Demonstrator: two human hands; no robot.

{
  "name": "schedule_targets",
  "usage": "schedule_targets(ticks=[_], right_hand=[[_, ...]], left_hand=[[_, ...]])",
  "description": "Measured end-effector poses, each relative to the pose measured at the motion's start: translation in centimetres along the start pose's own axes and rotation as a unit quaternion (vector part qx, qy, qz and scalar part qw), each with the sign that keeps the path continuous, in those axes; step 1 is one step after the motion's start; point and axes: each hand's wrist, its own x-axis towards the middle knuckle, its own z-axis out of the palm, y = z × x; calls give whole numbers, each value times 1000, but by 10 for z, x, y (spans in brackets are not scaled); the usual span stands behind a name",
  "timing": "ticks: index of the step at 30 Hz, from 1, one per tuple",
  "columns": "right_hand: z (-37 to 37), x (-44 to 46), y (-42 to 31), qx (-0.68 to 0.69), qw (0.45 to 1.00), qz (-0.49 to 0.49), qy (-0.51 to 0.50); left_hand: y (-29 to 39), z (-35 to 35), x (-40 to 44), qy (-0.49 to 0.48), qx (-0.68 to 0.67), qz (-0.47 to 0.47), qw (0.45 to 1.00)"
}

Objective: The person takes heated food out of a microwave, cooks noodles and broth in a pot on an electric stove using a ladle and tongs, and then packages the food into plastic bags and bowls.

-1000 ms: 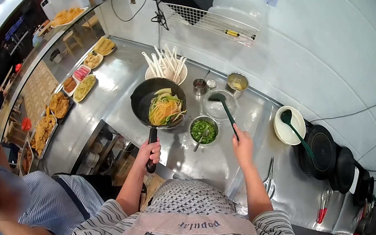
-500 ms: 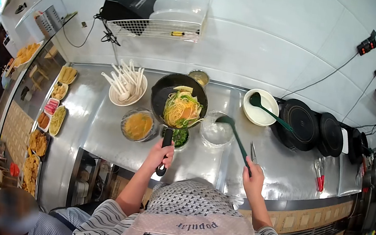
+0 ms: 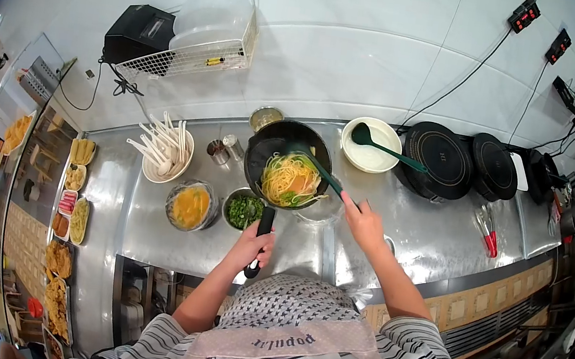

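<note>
My left hand (image 3: pixel 253 246) is wrapped round the black handle of a frying pan (image 3: pixel 254 167), held tilted over the steel counter. Inside the pan lie noodles (image 3: pixel 287 179) with shredded greens and an orange-yellow piece, perhaps egg. My right hand (image 3: pixel 363 224) grips the handle of a dark green cooking spoon (image 3: pixel 326 173); its head is blurred at the far edge of the noodles. Just left of the pan stands a bowl of chopped green onion (image 3: pixel 245 211). A clear bowl (image 3: pixel 319 217) is partly hidden beneath the pan.
Beaten egg fills a bowl (image 3: pixel 192 205) on the left, near a bowl of white spoons (image 3: pixel 162 151). A white bowl (image 3: pixel 371 134) with another green spoon stands right, beside black round cookers (image 3: pixel 438 159) and red-handled tongs (image 3: pixel 488 233). Food trays (image 3: pixel 79 221) line the left side.
The pan has moved right over the clear bowl, uncovering the chopped greens and two metal containers. The green spoon has swung from the clear bowl into the pan. The camera view has shifted.
</note>
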Motion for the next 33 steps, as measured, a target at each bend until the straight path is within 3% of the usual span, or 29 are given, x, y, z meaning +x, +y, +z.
schedule_targets(ticks=[4, 6, 7, 9, 10, 13, 16, 19, 22, 24, 33], right_hand=[[32, -43, 0, 226, 966, 100, 71], [47, -49, -9, 382, 906, 154, 101], [48, -57, -8, 457, 846, 275, 1], [50, -62, -12, 544, 765, 344, -21], [51, -64, -15, 584, 719, 375, -31], [38, -65, -24, 632, 649, 423, -33], [39, -74, -24, 645, 638, 421, -16], [50, -90, -21, 568, 728, 383, 16], [69, -107, -19, 380, 874, 269, 140], [55, -112, -22, 276, 920, 258, 110], [38, -55, -37, 165, 966, 134, 150]], left_hand=[[-20, -5, 22, 30, 113, 29, 993], [-28, -6, 29, 49, 191, 28, 980], [-31, -5, 32, 69, 260, 39, 962], [-31, 2, 33, 100, 364, 38, 925], [-32, 4, 33, 114, 413, 37, 903], [-78, -34, 65, 140, 580, 251, 762], [-70, -23, 66, 166, 585, 188, 771], [-68, -25, 76, 173, 601, 186, 757], [-70, -30, 83, 181, 611, 195, 746], [-64, -26, 83, 185, 613, 188, 745], [-54, -24, 76, 165, 593, 156, 773]])
